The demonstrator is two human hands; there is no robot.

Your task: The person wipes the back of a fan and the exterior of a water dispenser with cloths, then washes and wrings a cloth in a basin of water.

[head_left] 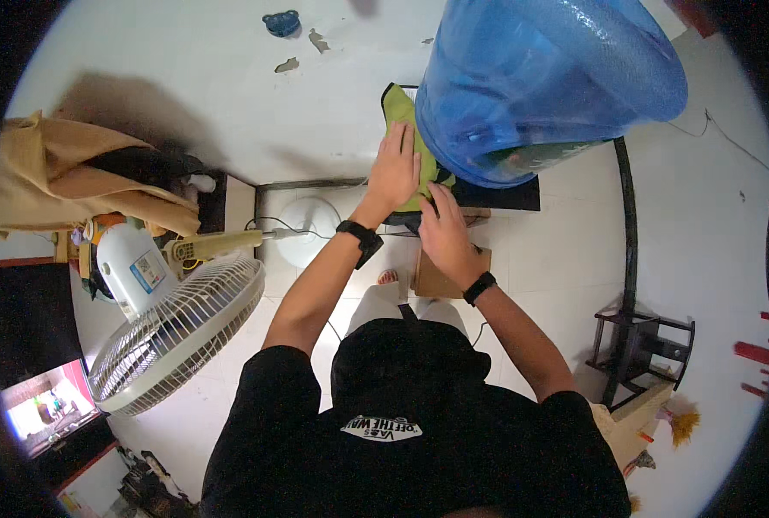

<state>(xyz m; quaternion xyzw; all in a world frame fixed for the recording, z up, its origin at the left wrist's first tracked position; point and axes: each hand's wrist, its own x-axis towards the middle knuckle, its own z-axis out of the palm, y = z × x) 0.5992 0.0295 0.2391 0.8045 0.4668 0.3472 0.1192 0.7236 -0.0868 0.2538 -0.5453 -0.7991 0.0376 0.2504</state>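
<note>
My left hand [393, 168] lies with its fingers outstretched on a yellow-green cloth [397, 105] with dark edging. Just nearer to me, my right hand [447, 235] touches the lower part of the same cloth, its fingers slightly bent and apart. The cloth rests over the left part of a dark stand [514, 193]. Right beside it rises a large translucent blue water bottle [523, 95], which hides much of the stand's top. Both wrists carry black bands.
A white pedestal fan [177, 328] stands at my left, its round base [308, 231] near the wall. Behind it a tan cloth [82, 181] covers some furniture. A cardboard box [432, 274] sits under the stand. A dark stool-like frame [639, 354] is at the right.
</note>
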